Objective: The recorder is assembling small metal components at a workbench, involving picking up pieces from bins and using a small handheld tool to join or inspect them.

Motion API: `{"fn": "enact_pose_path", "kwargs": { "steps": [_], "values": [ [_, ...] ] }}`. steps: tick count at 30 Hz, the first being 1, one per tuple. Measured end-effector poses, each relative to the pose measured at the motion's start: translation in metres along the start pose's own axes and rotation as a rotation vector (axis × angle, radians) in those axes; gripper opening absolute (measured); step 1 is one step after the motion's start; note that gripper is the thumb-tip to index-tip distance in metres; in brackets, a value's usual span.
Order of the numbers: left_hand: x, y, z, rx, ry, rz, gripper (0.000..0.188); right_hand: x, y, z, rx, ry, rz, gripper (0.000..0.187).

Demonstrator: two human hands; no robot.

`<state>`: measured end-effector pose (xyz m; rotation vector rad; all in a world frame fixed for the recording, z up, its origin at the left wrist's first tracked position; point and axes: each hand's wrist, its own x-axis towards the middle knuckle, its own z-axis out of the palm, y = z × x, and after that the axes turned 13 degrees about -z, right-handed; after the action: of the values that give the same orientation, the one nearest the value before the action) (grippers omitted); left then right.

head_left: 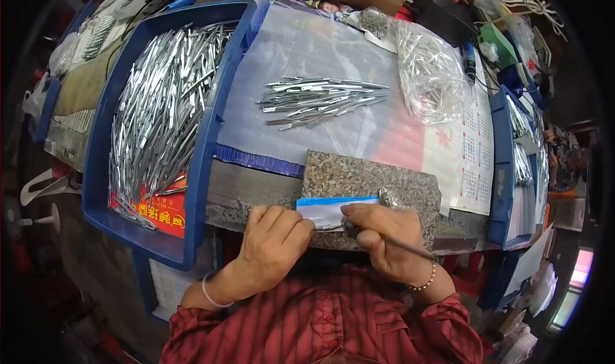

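Note:
My left hand (271, 243) is closed, its curled fingers at the left end of a folded white paper with a blue edge (333, 209). Whatever its fingertips pinch is hidden. In my right hand (387, 234) is a tool with a thin dark handle (410, 248), which sticks out past the wrist side; its working end is mostly covered by the fingers, over the paper's right part. The paper lies on a speckled granite slab (359, 172) at the table's near edge. Beside the right hand on the slab sits a small clear plastic-looking lump (394, 198).
A blue tray (208, 152) heaped with thin metal strips (166, 101) stands at left. Beyond the slab lies a loose pile of similar strips (323, 100) on plastic sheeting. A clear plastic bag (432, 75) is at far right, and another blue tray (503, 172) at the right edge.

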<state>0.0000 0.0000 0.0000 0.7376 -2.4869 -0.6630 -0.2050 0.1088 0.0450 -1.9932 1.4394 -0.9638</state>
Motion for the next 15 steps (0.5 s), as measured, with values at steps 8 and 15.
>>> {"fn": "enact_pose_path", "kwargs": {
  "steps": [8, 15],
  "values": [
    [0.004, 0.002, -0.003, 0.002, -0.013, -0.018, 0.017, 0.031, -0.007, 0.022, -0.130, 0.006, -0.177, 0.021],
    [-0.001, 0.000, -0.002, 0.006, -0.029, -0.006, 0.015, 0.001, -0.021, 0.000, 0.021, 0.349, 0.015, 0.041]
  ]
}}
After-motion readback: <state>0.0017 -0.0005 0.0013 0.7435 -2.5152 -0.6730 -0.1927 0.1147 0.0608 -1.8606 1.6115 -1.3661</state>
